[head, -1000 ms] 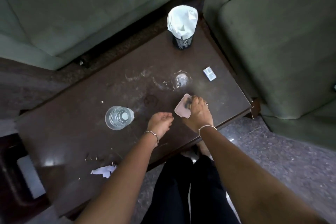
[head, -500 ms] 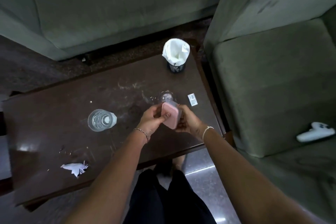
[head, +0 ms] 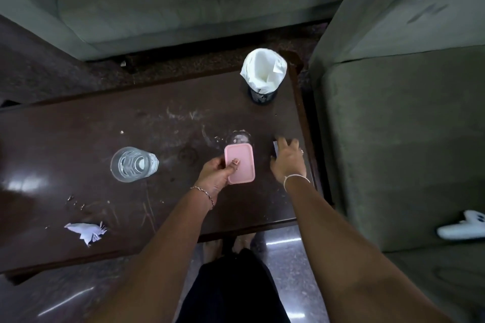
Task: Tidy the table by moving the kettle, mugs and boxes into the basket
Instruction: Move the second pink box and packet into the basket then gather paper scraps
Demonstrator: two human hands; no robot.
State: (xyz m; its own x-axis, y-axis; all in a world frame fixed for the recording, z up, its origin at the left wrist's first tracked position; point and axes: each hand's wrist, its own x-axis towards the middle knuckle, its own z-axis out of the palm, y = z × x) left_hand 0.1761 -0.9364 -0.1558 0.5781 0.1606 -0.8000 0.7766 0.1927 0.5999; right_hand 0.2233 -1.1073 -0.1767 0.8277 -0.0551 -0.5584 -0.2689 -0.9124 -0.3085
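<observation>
A small pink box (head: pixel 240 162) with a flat lid is held just above the dark wooden table (head: pixel 78 191), and my left hand (head: pixel 216 178) grips its left edge with the thumb on the lid. My right hand (head: pixel 287 161) is to its right, fingers spread, reaching over a small white packet (head: pixel 275 148) that is mostly hidden under it. A clear glass (head: pixel 238 137) stands right behind the pink box, partly hidden. Another clear glass (head: pixel 132 164) stands to the left. A mesh basket with a white liner (head: pixel 263 73) stands at the table's far right corner.
A crumpled white paper (head: pixel 85 231) lies near the table's front left edge, with crumbs and smears around it. Green sofas (head: pixel 393 139) close in behind and to the right. A white controller (head: pixel 462 228) rests on the right sofa seat. My feet show below the table edge.
Both hands held the pink box half a second ago. My right hand has let go and moved right over the small white packet; my left hand keeps the box, now lid up.
</observation>
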